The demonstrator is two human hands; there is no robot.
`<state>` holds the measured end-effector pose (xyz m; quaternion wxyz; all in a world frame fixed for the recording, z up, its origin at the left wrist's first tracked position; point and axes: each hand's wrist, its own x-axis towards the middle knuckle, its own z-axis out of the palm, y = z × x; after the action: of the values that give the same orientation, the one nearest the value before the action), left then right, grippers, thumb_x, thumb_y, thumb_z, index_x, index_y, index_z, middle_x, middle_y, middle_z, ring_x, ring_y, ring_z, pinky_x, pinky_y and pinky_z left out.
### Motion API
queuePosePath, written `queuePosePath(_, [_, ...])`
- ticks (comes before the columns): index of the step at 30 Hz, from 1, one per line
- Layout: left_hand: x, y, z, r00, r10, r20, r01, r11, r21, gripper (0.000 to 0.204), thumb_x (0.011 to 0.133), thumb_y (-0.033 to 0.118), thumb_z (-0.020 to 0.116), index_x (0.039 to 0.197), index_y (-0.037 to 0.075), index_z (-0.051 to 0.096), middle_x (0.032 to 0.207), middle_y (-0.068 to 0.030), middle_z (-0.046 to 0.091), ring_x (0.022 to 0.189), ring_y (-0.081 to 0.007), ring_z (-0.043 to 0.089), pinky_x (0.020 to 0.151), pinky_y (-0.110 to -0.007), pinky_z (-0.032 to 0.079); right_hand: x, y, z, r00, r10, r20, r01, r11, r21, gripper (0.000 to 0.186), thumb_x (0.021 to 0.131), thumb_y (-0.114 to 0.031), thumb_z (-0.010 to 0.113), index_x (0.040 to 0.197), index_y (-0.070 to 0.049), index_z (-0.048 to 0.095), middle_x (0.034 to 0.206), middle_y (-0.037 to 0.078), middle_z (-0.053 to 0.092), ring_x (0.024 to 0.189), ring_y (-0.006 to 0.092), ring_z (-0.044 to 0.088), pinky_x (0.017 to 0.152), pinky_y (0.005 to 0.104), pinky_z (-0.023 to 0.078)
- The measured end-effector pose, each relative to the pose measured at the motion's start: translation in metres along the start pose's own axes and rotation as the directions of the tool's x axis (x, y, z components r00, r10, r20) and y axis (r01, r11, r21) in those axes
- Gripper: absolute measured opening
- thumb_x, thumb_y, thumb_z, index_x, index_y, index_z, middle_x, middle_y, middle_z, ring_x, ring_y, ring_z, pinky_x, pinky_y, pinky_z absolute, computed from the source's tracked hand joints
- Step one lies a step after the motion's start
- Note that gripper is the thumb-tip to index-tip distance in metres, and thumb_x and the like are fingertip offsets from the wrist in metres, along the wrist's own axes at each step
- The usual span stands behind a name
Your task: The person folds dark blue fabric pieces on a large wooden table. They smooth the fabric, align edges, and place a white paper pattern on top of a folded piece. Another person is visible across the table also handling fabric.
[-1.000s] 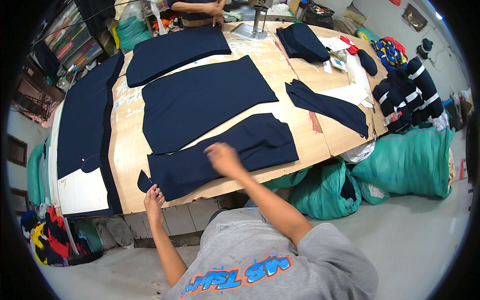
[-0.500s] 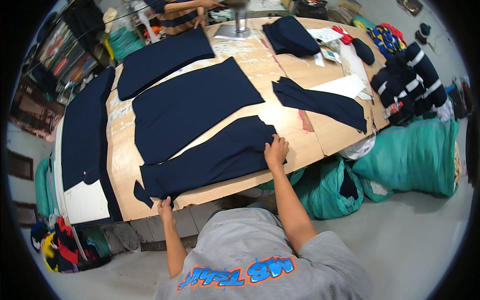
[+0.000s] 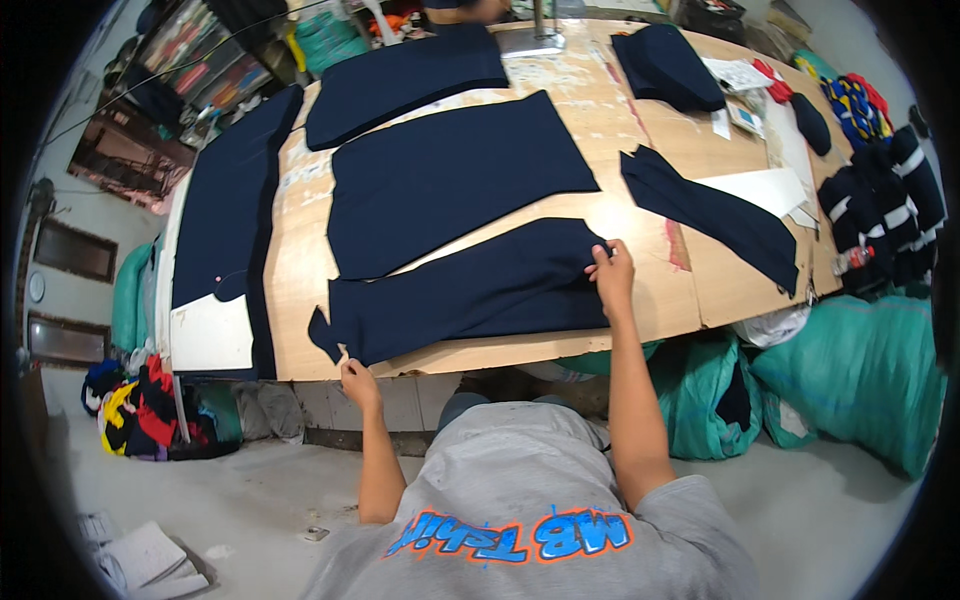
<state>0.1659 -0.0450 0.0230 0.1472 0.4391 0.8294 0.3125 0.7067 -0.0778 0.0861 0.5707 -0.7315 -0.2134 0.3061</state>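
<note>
A cut piece of navy fabric (image 3: 470,290) lies along the table's near edge, with soft folds across it and a narrow notched tip at its left end. My left hand (image 3: 360,383) pinches its near left corner between thumb and fingers. At the right end, my right hand (image 3: 613,277) grips the upper right corner, fingers closed on the cloth. Just beyond lies a wider navy panel (image 3: 455,180), flat. A slim curved navy piece (image 3: 712,212) rests to the right of my right hand.
On the wooden table (image 3: 300,340) are a navy stack (image 3: 405,85), a long dark stack (image 3: 225,200) with white paper (image 3: 212,335), and a folded navy pile (image 3: 668,68). Green sacks (image 3: 860,370) stand at the right. Colourful cloth (image 3: 140,410) is heaped at the lower left.
My view has swung, so the table appears farther right and higher. My right hand has shifted to the fabric's upper right corner. The left still holds the near left corner.
</note>
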Motion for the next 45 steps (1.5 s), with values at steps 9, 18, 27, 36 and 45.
queuePosePath(9, [0.049, 0.042, -0.044, 0.922, -0.058, 0.384, 0.287, 0.769, -0.571, 0.042, 0.113, 0.041, 0.06, 0.092, 0.004, 0.062, 0.077, -0.0037, 0.06, 0.071, -0.0137, 0.063, 0.067, -0.031, 0.054, 0.032, -0.094, 0.022, 0.981, -0.137, 0.136, 0.094, 0.955, 0.283, 0.02, 0.106, -0.017, 0.069, 0.116, -0.002, 0.063, 0.074, 0.004, 0.065, 0.064, 0.0115, 0.062, 0.062, 0.0265, 0.045])
queuePosePath(18, [0.088, 0.055, -0.121, 0.954, 0.269, 0.135, -0.203, 0.906, -0.372, 0.03, 0.112, 0.033, 0.063, 0.111, 0.003, 0.06, 0.089, -0.0047, 0.065, 0.078, -0.0102, 0.062, 0.074, -0.028, 0.056, -0.096, -0.183, -0.032, 0.955, -0.293, -0.054, 0.289, 0.869, 0.403, 0.02, 0.107, -0.018, 0.07, 0.118, -0.004, 0.061, 0.096, 0.004, 0.07, 0.077, 0.0093, 0.058, 0.066, 0.0284, 0.044])
queuePosePath(27, [0.151, 0.089, -0.157, 0.905, 0.066, 0.421, 0.14, 0.887, -0.44, 0.029, 0.107, 0.035, 0.07, 0.099, 0.008, 0.063, 0.082, 0.0027, 0.06, 0.069, -0.0058, 0.051, 0.059, -0.023, 0.04, -0.172, -0.129, -0.069, 0.96, 0.063, -0.271, 0.022, 0.954, 0.3, 0.027, 0.105, -0.025, 0.073, 0.119, -0.006, 0.062, 0.091, -0.002, 0.061, 0.072, 0.0074, 0.056, 0.06, 0.024, 0.041])
queuePosePath(36, [0.198, 0.159, -0.084, 0.925, 0.237, 0.298, 0.011, 0.765, -0.644, 0.032, 0.107, 0.034, 0.072, 0.116, 0.003, 0.072, 0.083, 0.0031, 0.059, 0.068, -0.0057, 0.051, 0.063, -0.023, 0.044, -0.088, -0.118, -0.038, 0.976, -0.074, -0.204, 0.11, 0.979, 0.169, 0.022, 0.107, -0.027, 0.069, 0.111, -0.005, 0.066, 0.077, 0.001, 0.059, 0.064, 0.0079, 0.055, 0.058, 0.0228, 0.041])
queuePosePath(45, [0.181, 0.128, -0.049, 0.932, 0.214, 0.292, 0.026, 0.765, -0.644, 0.031, 0.106, 0.035, 0.073, 0.11, 0.005, 0.072, 0.073, 0.0032, 0.056, 0.062, -0.0052, 0.049, 0.058, -0.022, 0.039, -0.038, -0.048, -0.036, 0.981, 0.007, -0.194, 0.015, 0.994, 0.107, 0.014, 0.108, -0.018, 0.066, 0.117, -0.007, 0.068, 0.074, 0.001, 0.061, 0.057, 0.0076, 0.053, 0.049, 0.023, 0.042])
